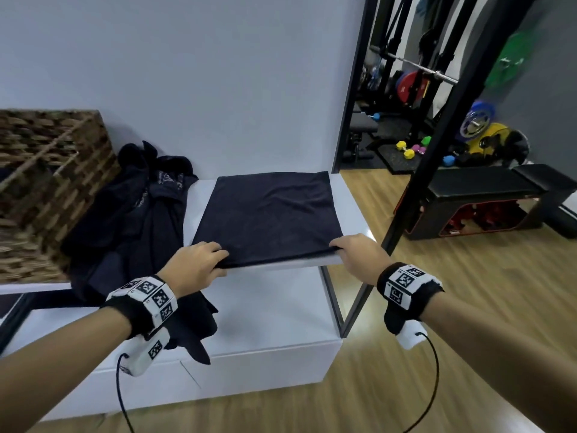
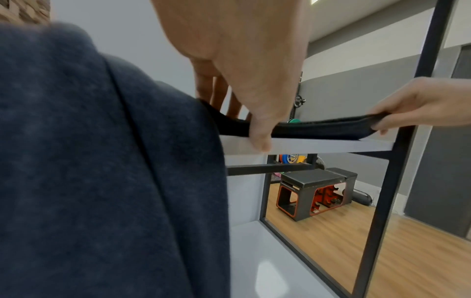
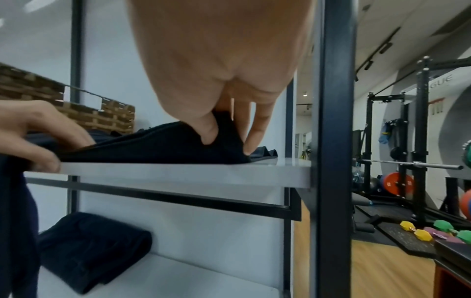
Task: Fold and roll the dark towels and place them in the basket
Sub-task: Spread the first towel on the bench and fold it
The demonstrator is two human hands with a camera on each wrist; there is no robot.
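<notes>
A dark towel (image 1: 268,214), folded into a flat square, lies on the white shelf (image 1: 351,198). My left hand (image 1: 220,260) pinches its near left corner, fingers on top and thumb under the edge (image 2: 305,129). At the near right corner my right hand (image 1: 337,249) pinches the cloth (image 3: 153,145) between thumb and fingers. Both corners are raised slightly off the shelf front. The woven basket (image 1: 46,182) stands at the left end of the shelf. Between it and the folded towel lies a heap of unfolded dark towels (image 1: 140,214), part of it hanging over the shelf front (image 2: 102,161).
A black post (image 3: 333,141) of the shelf frame rises just right of my right hand. Another folded dark towel (image 3: 94,252) lies on the lower white shelf (image 1: 265,323). A black bench (image 1: 487,201), dumbbells (image 1: 406,148) and a weight rack stand on the floor at right.
</notes>
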